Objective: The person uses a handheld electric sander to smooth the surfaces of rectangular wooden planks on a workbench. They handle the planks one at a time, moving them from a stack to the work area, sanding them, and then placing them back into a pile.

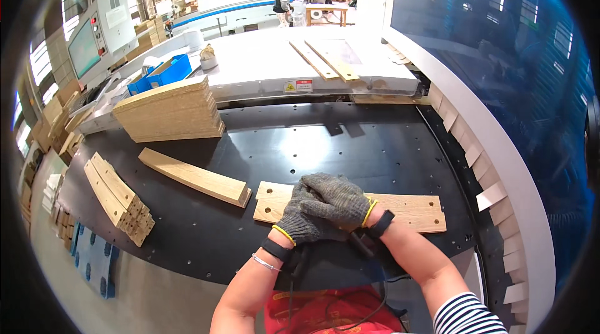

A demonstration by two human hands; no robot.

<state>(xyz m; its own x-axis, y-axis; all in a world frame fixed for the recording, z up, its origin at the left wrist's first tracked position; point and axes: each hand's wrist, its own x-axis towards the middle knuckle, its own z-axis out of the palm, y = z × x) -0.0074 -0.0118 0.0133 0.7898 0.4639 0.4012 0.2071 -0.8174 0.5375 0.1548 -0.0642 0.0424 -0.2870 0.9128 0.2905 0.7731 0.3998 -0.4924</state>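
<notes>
My hands, in grey knit gloves with yellow cuffs, are clasped together over the wooden boards. My right hand (344,199) lies across the top, its fingers bent over my left one. Underneath, my left hand (301,220) has its fingers mostly covered. Below them two pale wooden boards (409,209) with round holes lie edge to edge on the black table (206,227). To the left rests a curved stack of wooden strips (194,172). Farther left is a pile of holed wooden strips (119,199).
A tall stack of boards (169,112) stands at the table's far left, near blue bins (169,71). Two strips (325,62) lie on the white machine bed ahead. A blue-windowed machine with hanging flaps (490,196) bounds the right. A person (282,4) stands far back.
</notes>
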